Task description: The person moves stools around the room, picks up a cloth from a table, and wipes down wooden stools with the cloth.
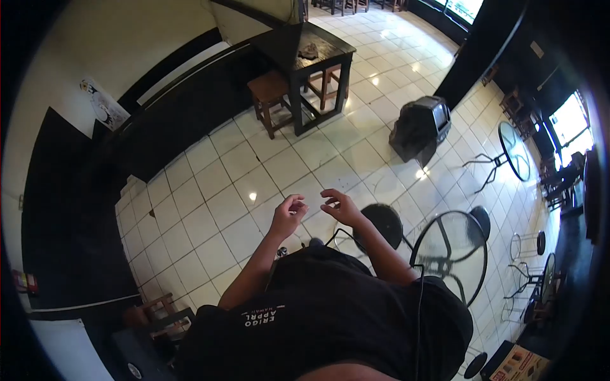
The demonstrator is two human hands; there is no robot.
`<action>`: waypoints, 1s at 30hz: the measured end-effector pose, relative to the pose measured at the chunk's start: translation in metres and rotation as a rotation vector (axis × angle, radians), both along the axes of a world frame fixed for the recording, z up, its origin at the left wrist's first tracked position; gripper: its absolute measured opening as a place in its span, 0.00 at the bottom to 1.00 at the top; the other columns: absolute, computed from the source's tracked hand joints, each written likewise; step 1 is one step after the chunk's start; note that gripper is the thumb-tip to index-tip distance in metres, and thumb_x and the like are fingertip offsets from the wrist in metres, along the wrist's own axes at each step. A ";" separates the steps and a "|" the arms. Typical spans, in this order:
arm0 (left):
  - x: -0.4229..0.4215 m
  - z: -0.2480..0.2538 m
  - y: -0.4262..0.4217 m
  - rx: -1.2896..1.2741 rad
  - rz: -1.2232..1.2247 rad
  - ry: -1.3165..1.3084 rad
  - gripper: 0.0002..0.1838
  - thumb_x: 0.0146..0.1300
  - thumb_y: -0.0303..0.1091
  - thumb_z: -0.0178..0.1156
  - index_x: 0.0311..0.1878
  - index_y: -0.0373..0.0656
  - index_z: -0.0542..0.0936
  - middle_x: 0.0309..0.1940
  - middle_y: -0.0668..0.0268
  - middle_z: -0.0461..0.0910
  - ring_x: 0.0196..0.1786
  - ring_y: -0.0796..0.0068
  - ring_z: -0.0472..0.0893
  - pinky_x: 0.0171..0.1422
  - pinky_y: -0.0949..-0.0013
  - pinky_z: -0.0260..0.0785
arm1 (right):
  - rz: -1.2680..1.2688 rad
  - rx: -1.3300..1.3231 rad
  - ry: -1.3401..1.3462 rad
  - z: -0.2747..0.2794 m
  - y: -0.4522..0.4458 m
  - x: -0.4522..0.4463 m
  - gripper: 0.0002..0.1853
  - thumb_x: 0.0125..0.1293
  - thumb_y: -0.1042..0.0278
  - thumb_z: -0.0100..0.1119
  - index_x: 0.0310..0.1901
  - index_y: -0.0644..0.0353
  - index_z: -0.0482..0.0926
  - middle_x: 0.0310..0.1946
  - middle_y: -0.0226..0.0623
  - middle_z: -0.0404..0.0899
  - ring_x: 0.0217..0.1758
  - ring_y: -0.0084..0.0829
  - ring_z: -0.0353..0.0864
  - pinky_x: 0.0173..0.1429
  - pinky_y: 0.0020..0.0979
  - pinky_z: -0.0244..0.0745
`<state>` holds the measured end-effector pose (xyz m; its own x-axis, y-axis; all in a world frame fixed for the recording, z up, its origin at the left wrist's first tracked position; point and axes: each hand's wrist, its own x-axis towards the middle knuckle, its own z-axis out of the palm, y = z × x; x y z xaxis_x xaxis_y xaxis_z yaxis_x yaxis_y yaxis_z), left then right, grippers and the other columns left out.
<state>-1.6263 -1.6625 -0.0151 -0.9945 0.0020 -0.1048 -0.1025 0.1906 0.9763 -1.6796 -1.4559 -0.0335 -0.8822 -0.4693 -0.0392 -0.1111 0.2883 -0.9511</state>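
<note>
My left hand (pixel 289 216) is raised in front of my body, fingers loosely curled and apart, with nothing in it. Close beside it, my right hand (pixel 340 207) is held up too, fingers bent toward the left hand and no object between them. A small gap separates the two hands. Both are in the air above the white tiled floor (pixel 229 184), touching nothing. Just beyond my right forearm is a round black stool seat (pixel 382 226). A thin black cable (pixel 418 317) runs down my dark shirt.
Ahead stands a dark wooden table (pixel 337 49) with a crumpled item (pixel 309 51) on it and wooden stools (pixel 269 92) beside it. A bin (pixel 416 130) partly covered in black plastic stands near a dark pillar (pixel 473 63). Round glass tables (pixel 452 254) stand at right.
</note>
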 end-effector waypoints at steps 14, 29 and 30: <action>-0.232 -0.029 -0.086 0.042 0.059 -0.069 0.15 0.58 0.32 0.61 0.47 0.39 0.75 0.34 0.63 0.79 0.39 0.76 0.79 0.45 0.72 0.71 | 0.191 -0.069 -0.137 -0.034 -0.104 -0.240 0.24 0.56 0.65 0.64 0.53 0.60 0.71 0.46 0.37 0.78 0.46 0.31 0.79 0.49 0.32 0.74; -0.520 -0.013 -0.090 0.041 -0.230 -0.053 0.15 0.57 0.32 0.61 0.47 0.41 0.75 0.34 0.61 0.80 0.37 0.74 0.80 0.42 0.71 0.72 | 0.032 -0.117 -0.154 0.003 -0.110 -0.480 0.22 0.58 0.64 0.62 0.53 0.60 0.71 0.42 0.37 0.77 0.47 0.26 0.76 0.48 0.31 0.73; -0.533 -0.022 -0.087 0.049 -0.218 -0.088 0.14 0.57 0.32 0.61 0.47 0.41 0.75 0.34 0.62 0.80 0.36 0.74 0.79 0.42 0.71 0.72 | 0.047 0.032 -0.143 0.002 -0.104 -0.495 0.22 0.58 0.65 0.62 0.54 0.60 0.70 0.42 0.38 0.77 0.47 0.27 0.76 0.49 0.31 0.72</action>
<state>-2.1594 -1.7494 -0.0373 -0.9570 0.2228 -0.1858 -0.1493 0.1706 0.9740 -2.1747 -1.5600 -0.0313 -0.8436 -0.5064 -0.1788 0.0110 0.3166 -0.9485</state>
